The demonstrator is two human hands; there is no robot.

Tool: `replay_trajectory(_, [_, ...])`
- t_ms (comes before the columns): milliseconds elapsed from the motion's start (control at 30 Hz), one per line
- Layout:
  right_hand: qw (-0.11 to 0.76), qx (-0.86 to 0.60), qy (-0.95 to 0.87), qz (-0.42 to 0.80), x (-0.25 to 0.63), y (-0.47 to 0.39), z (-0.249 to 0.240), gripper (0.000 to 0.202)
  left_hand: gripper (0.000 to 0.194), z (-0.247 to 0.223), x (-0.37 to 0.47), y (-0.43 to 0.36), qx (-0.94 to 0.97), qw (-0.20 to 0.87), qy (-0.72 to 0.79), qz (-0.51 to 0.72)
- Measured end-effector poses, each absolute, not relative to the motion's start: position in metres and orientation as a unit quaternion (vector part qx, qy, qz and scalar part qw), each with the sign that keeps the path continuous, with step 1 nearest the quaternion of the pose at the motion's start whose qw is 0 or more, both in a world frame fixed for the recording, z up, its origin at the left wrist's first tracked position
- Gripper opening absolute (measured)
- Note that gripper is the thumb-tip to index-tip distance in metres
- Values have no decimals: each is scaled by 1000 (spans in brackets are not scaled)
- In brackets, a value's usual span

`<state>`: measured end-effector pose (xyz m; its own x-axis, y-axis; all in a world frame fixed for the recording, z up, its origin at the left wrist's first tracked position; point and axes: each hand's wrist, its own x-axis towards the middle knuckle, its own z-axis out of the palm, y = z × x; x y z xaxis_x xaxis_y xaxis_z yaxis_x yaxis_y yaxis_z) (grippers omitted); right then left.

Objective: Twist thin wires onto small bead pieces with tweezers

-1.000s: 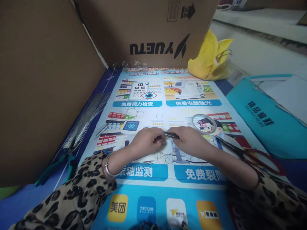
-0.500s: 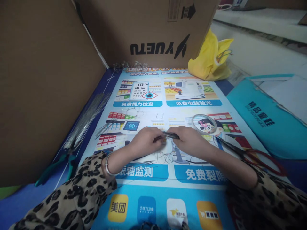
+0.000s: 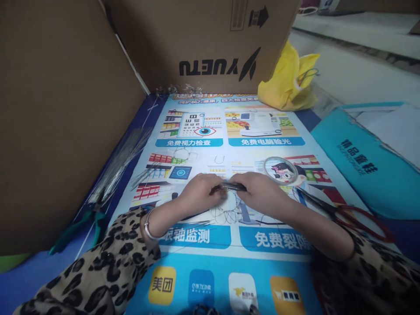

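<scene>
Left hand (image 3: 205,191): closed, thumb and fingers gripping one end of the dark metal tool (image 3: 233,187); how much of it they cover is hidden
Right hand (image 3: 257,187): closed, pinching the tool's other end
Tool position: between the two hands, above the middle of the printed poster (image 3: 200,258)
Wire loops (image 3: 225,215): thin, just below the hands, over the poster; whether any reaches the fingers cannot be told
Tape roll (image 3: 281,171): lying flat, beyond the right hand
Scissors (image 3: 365,222): red-handled, beside the right forearm, blades towards the tape
Pliers (image 3: 96,215): teal-handled, left of the poster, heads against the wire bundle (image 3: 120,162)
Bench (image 3: 52,267): blue surface under the poster
Yellow bag (image 3: 284,89): at the poster's far right corner
Teal box (image 3: 364,175): right of the poster, marked with dark characters
Cardboard (image 3: 203,39): upright at the far side, printed "YUETU" upside down
Left wrist: silver bracelet (image 3: 147,225), below it a leopard-print sleeve (image 3: 105,267)
</scene>
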<state>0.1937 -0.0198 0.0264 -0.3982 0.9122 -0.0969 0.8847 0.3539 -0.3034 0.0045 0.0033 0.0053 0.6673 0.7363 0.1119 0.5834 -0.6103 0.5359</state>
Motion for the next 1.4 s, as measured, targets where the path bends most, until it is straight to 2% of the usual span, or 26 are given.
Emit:
replay_trajectory(200, [-19,-530,-846,-47,195,-24,31,16,15,6,5,3,881,218,386,162])
replay_trajectory(400, [-40,-523,-842,-126,194,-31,34,16,19,5,4,4,879,231,381,171])
replay_trajectory(700, [-56,-532,-835,-125,189,-38,39,21,18,3,3,6,891,223,361,163])
replay_trajectory(833, [-61,-557,-824,-78,192,-35,39,17,15,3,3,6,891,222,363,158])
replay_trajectory(967, [-28,-579,-815,2,198,-27,42,39,15,3,3,5,881,232,374,176])
replay_trajectory(1033, [-25,-570,-821,-1,199,-25,44,46,17,3,3,5,878,236,376,180])
replay_trajectory(1133, [-35,-540,-839,-55,199,-26,46,41,14,3,3,4,883,226,373,173])
replay_trajectory(1300, [-60,-526,-840,-116,194,-33,44,16,13,1,4,4,875,232,376,196])
replay_trajectory(1400, [-73,-523,-841,-121,190,-36,45,15,14,-1,4,4,870,237,381,205])
